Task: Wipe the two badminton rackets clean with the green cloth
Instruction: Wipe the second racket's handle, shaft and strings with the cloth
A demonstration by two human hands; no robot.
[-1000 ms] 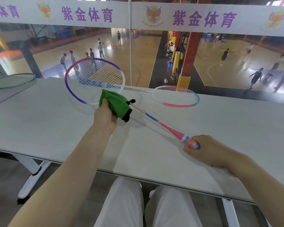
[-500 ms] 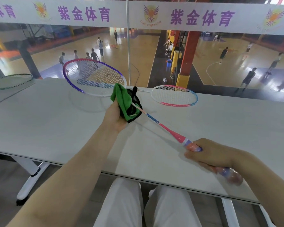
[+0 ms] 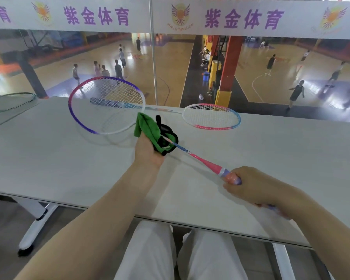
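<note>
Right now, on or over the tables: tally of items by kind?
Badminton rackets: 3: held purple-pink racket, pink-blue racket lying on the table, green-framed racket at far left, partly cut off
Green cloth: 1, in the left hand, wrapped on the held racket's shaft
Total: 4
The right hand grips the handle.

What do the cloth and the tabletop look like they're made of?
The cloth looks like soft green fabric, perhaps microfibre, with black trim: it folds and bunches in the left hand. The tabletop looks like a hard, smooth pale-grey laminate or similar, with a faint sheen.
</note>
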